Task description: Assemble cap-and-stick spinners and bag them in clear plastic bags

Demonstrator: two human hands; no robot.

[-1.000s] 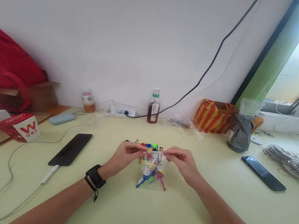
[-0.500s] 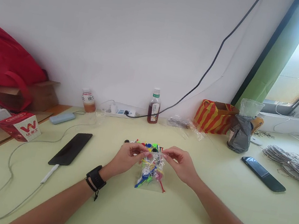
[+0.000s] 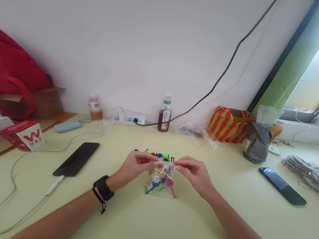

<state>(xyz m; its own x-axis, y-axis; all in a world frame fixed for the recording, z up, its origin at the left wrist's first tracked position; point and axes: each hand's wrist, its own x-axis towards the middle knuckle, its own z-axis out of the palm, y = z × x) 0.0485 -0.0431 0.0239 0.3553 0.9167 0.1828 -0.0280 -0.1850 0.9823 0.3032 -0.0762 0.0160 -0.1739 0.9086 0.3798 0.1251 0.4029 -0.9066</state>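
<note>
A small clear plastic bag full of coloured plastic pieces hangs upright over the pale green table, its bottom near the surface. My left hand pinches the bag's top edge on the left. My right hand pinches the same edge on the right. Both hands are closed on the bag's mouth. Just behind the bag lies a small row of loose coloured pieces. A black watch and cord sit on my left wrist.
A black phone on a white cable lies left; a second phone lies right. Along the wall stand two bottles, a power strip, a striped bag and a grey pouch. A red box sits far left.
The bag has risen slightly and its lower end sits a little higher on the table. My hands keep their pinch on its top edge and have barely shifted.
</note>
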